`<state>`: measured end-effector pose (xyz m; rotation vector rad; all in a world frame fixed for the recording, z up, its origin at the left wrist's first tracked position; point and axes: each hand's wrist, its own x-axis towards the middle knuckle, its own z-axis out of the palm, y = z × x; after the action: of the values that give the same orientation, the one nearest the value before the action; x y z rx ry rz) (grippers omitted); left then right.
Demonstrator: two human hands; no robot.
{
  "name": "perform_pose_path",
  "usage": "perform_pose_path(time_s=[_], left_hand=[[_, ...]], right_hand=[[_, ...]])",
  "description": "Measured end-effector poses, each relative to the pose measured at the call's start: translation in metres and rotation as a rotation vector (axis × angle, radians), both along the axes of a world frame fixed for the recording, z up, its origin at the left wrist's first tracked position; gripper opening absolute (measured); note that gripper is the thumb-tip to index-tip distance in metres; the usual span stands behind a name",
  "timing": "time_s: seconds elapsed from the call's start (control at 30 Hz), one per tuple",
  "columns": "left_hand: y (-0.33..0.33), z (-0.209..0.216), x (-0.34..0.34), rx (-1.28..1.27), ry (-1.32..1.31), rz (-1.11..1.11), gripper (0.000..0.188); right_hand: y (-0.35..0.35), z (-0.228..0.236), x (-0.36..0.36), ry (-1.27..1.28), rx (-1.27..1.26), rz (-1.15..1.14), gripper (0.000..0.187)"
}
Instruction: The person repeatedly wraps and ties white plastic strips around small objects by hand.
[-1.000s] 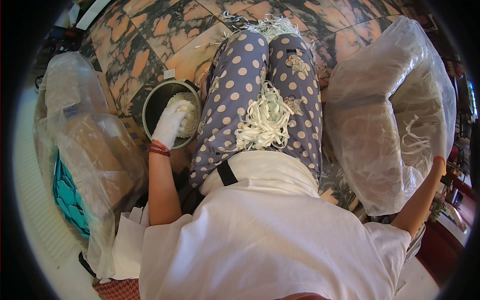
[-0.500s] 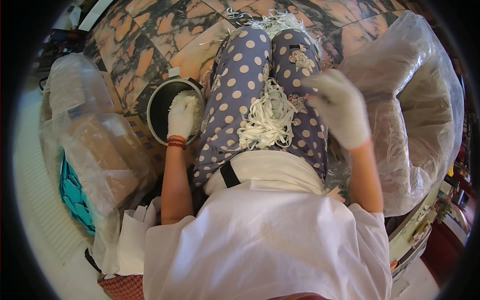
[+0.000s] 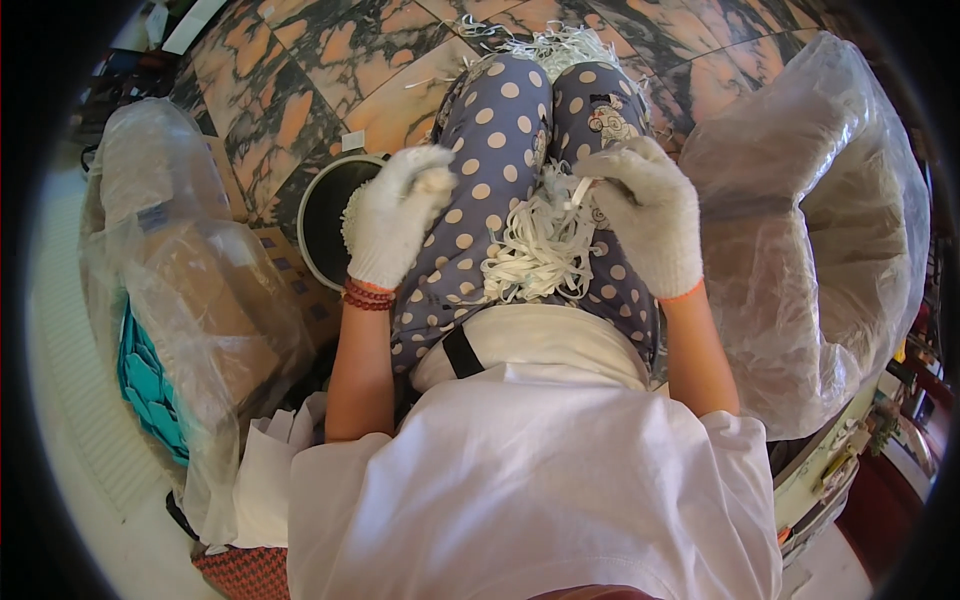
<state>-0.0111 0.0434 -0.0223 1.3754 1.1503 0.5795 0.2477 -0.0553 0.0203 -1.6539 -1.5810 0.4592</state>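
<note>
On my lap lies a tangled heap of thin white strips [image 3: 540, 250], like elastic cords or ribbon. My right hand [image 3: 652, 215], in a white glove, hovers over the heap's right side, its fingertips pinched on one white strip [image 3: 580, 192]. Over my left thigh is my left hand [image 3: 395, 215], also gloved, with fingers curled together; a small pale thing seems to be in them, too unclear to name. Just left of that hand stands a dark round pot [image 3: 325, 230] with a light rim. White material inside it is mostly hidden behind the glove.
More white strips [image 3: 570, 45] lie beyond my knees on the marbled tile floor [image 3: 290, 110]. A large clear plastic bag [image 3: 850, 250] stands at my right. At my left, plastic covers a cardboard box [image 3: 215, 290] and teal pieces [image 3: 150, 390].
My left hand has come out of the pot and moved right, over my thigh. My right hand has moved left and down to the heap and now pinches a strip.
</note>
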Motion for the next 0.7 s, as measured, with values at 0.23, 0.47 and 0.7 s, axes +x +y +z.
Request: perform_pose_path(time_s=[0.23, 0.47, 0.7], left_hand=[[-0.021, 0.055, 0.062, 0.321, -0.202, -0.578, 0.070], [-0.045, 0.043, 0.074, -0.224, -0.306, -0.619, 0.028], [-0.061, 0.030, 0.050, -0.282, -0.261, -0.661, 0.028]], right_hand=[[-0.011, 0.052, -0.008, 0.058, -0.015, 0.040, 0.017], [-0.020, 0.036, -0.004, 1.047, -0.153, -0.175, 0.018], [-0.011, 0.032, 0.035, 1.536, -0.020, -0.173, 0.012]])
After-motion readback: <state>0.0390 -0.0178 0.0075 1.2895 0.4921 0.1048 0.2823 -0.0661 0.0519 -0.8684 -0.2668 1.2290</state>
